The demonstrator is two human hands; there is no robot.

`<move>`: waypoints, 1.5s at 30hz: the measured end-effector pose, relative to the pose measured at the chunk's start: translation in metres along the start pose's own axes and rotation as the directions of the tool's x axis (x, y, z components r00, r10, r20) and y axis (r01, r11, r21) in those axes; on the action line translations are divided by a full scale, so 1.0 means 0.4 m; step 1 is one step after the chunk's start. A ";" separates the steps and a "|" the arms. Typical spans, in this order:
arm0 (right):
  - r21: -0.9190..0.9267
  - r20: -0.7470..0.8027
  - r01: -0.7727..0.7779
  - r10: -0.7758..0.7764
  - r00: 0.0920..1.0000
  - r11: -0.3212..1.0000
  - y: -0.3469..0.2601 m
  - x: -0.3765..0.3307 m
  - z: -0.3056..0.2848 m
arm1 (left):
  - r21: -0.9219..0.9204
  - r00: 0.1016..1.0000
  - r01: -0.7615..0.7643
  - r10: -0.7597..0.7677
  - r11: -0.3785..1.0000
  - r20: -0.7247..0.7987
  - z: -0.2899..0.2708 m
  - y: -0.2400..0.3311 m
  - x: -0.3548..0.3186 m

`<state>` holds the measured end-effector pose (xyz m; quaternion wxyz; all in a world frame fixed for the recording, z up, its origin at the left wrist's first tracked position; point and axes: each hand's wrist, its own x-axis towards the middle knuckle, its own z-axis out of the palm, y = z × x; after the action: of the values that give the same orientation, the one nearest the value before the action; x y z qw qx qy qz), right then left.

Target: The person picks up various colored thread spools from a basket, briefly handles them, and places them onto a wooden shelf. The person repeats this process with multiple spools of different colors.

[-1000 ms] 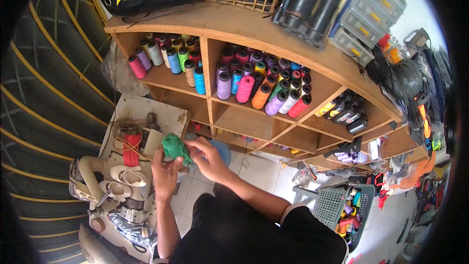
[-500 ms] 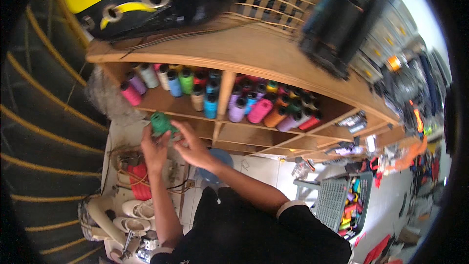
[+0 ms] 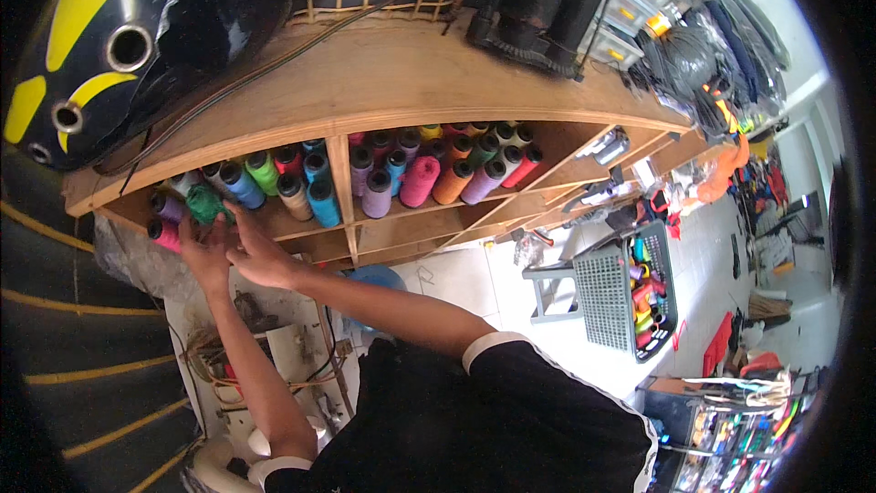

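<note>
Green spool [image 3: 204, 204] at the shelf's [image 3: 392, 96] left compartment, between both hands.

Left hand [image 3: 203, 251] under the spool, right hand [image 3: 257, 254] just beside it, fingers [image 3: 239, 216] reaching up against its lower edge. Wrapped around it or merely touching: cannot tell. Spool's base hidden behind fingertips; neighbouring pink spool [image 3: 165, 235] half covered by the left hand.

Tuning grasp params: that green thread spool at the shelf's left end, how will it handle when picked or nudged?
The green thread spool looks round and cone-shaped, so it probably rolls if laid sideways. Its wound-thread surface likely gives grip rather than slip. Both the left hand and right hand are at it; packed neighbouring spools may get knocked.
</note>
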<state>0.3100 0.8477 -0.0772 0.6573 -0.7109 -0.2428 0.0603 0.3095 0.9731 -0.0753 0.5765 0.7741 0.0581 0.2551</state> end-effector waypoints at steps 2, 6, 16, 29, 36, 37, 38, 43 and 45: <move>0.063 -0.016 -0.014 0.015 1.000 0.998 -0.002 0.010 0.001 | -0.006 0.999 0.043 -0.043 0.999 0.021 0.005 0.026 0.010; -0.074 -0.006 0.090 -0.090 0.996 0.993 0.009 0.029 0.010 | 0.007 0.997 -0.055 0.056 0.998 -0.055 0.003 0.001 0.027; -0.069 -0.078 0.084 -0.089 0.993 0.994 -0.014 0.039 0.027 | 0.123 0.982 -0.026 0.048 0.992 -0.181 0.017 -0.001 0.010; -0.054 -0.116 -0.086 0.079 0.990 0.995 0.005 0.037 0.022 | 0.004 0.973 -0.070 0.070 0.998 -0.219 0.059 0.007 -0.021; 0.109 -0.108 -0.076 0.088 0.990 0.991 0.010 0.028 0.025 | 0.218 0.957 -0.105 0.158 0.970 -0.243 0.051 0.017 -0.037; 0.116 -0.108 -0.089 0.101 0.989 0.989 0.004 0.026 0.023 | 0.303 0.946 -0.114 0.197 0.946 -0.259 0.044 -0.016 -0.040; 0.130 -0.099 -0.097 0.110 0.989 0.987 -0.002 0.028 0.028 | 0.397 0.930 -0.116 0.240 0.910 -0.278 0.028 -0.039 -0.040; 0.118 -0.166 -0.082 0.101 0.981 0.990 0.035 0.027 0.042 | 0.049 0.928 0.027 -0.007 0.998 -0.371 0.062 -0.011 -0.038; 0.120 -0.167 -0.039 0.059 0.984 0.992 0.028 0.035 0.042 | 0.051 0.929 0.019 0.001 0.999 -0.369 0.052 -0.023 -0.033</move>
<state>0.3185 0.8688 -0.0870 0.7141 -0.6798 -0.1644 0.0296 0.3097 0.9529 -0.0925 0.5355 0.7272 0.1757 0.3918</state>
